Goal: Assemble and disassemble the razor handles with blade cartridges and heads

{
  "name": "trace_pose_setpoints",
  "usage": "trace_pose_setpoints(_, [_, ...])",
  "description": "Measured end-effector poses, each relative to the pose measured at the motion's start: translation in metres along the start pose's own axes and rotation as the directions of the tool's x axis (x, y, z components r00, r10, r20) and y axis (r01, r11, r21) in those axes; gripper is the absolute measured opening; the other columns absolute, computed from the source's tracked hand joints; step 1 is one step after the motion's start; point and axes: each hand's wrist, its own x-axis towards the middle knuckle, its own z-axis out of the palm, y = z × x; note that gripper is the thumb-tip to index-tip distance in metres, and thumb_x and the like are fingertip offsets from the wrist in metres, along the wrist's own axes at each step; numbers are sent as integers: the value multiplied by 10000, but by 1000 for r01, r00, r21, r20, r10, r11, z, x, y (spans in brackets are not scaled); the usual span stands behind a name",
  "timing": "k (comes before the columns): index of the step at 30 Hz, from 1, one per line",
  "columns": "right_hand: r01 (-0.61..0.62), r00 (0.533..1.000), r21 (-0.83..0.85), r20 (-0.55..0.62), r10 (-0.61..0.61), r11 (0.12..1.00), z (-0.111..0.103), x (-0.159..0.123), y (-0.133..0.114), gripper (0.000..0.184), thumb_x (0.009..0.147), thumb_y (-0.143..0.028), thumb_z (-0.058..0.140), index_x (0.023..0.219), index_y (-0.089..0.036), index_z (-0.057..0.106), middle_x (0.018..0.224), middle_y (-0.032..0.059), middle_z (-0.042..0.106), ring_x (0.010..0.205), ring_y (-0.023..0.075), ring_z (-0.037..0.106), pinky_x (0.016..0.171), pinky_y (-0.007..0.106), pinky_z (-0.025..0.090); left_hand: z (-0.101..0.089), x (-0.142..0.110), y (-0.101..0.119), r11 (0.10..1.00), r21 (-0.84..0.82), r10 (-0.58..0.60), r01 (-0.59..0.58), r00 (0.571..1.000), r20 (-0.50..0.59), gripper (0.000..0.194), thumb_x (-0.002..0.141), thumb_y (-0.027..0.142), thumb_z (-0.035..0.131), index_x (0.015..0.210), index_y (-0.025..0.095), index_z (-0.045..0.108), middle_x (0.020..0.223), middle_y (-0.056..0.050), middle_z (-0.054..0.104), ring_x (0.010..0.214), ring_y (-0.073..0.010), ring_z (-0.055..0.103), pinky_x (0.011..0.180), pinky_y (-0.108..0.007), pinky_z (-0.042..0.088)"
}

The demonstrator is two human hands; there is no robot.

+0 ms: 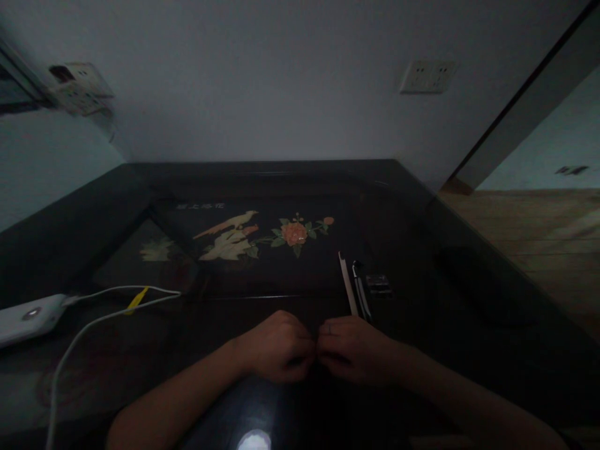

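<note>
My left hand (284, 347) is curled into a fist low in the middle of the dark tabletop (262, 312). Beside it, my right hand (354, 349) is also closed, a ring on one finger; the knuckles of both nearly touch. Nothing sticks out of either fist, though the light is dim. Just beyond the right hand lie a slim pale stick (347, 284) and a thin shiny metal tool (359, 284), whose near ends reach towards that hand. To their right sits a small, partly see-through rectangular piece (378, 284), too dark to identify.
At the left, a white power bank (32, 319) has a white cable (70, 356) with a yellow tag (137, 300). A bird-and-flower picture (294, 234) decorates the tabletop. A dark oblong object (478, 284) lies right. Behind rises a wall with a socket (428, 76).
</note>
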Motion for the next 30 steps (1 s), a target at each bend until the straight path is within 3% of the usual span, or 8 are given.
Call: trace_pose_setpoints(30, [-34, 998, -40, 53, 36, 999, -3, 0, 1, 111, 861, -178, 531, 862, -153, 639, 819, 58, 661, 738, 165, 582, 619, 264, 371, -1, 2, 1, 1000, -4, -22, 22, 1000, 1, 128, 772, 154, 550, 651, 193, 562, 619, -3, 659, 558, -141, 584, 517, -306, 345])
